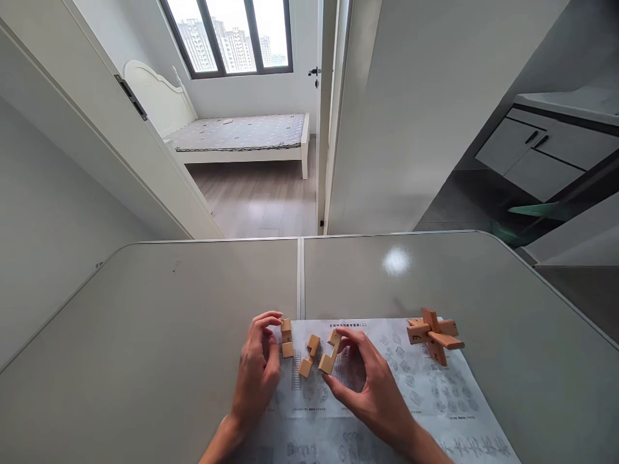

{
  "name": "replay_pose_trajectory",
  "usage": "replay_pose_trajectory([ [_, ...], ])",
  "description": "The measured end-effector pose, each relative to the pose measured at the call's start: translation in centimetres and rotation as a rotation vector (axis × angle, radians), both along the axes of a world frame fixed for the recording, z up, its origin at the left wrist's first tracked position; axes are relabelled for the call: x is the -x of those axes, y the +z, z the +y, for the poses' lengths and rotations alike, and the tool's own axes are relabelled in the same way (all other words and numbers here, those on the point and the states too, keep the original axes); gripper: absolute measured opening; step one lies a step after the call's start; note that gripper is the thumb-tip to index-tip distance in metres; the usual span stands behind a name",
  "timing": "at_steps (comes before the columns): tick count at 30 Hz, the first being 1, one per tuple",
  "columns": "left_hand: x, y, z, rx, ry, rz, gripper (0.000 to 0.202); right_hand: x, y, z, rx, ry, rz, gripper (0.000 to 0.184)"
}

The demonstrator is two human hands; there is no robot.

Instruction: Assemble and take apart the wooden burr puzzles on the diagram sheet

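Three notched wooden puzzle pieces lie on a printed instruction sheet [425, 399] on the grey table [155, 335]. My left hand [256, 377] pinches the left wooden piece [287, 338] between fingertips and thumb. My right hand [374, 386] grips the right wooden piece [331, 353] with thumb and forefinger. A middle wooden piece [309, 355] rests between them, untouched. An assembled wooden cross puzzle [434, 335] sits on the sheet to the right, apart from both hands.
The table has a seam [300, 277] down its middle and rounded far corners. Beyond it an open doorway shows a bed [242, 136] under a window. A white wall and grey cabinets [541, 154] stand at the right.
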State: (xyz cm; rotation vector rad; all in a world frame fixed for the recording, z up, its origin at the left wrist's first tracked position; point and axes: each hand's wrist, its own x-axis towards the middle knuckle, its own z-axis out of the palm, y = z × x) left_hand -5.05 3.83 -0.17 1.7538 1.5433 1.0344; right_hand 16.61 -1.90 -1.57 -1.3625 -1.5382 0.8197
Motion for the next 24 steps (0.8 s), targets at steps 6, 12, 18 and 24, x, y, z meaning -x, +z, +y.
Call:
replay_pose_trajectory([
  [6, 0.0, -0.4, -0.1, 0.041, -0.050, -0.021, 0.017, -0.1, 0.1, 0.0, 0.009, 0.019, -0.016, 0.058],
  [12, 0.0, -0.6, -0.1, 0.027, -0.062, 0.037, 0.022, -0.2, 0.4, 0.0, 0.056, 0.026, 0.048, 0.061],
  [18, 0.5, -1.0, 0.1, -0.003, -0.139, 0.092, 0.038, -0.3, 0.4, 0.0, 0.079, 0.014, 0.094, 0.059],
  [24, 1.1, -0.2, 0.1, -0.115, -0.301, 0.138, 0.043, -0.3, 0.3, 0.0, 0.055, -0.003, 0.083, 0.057],
])
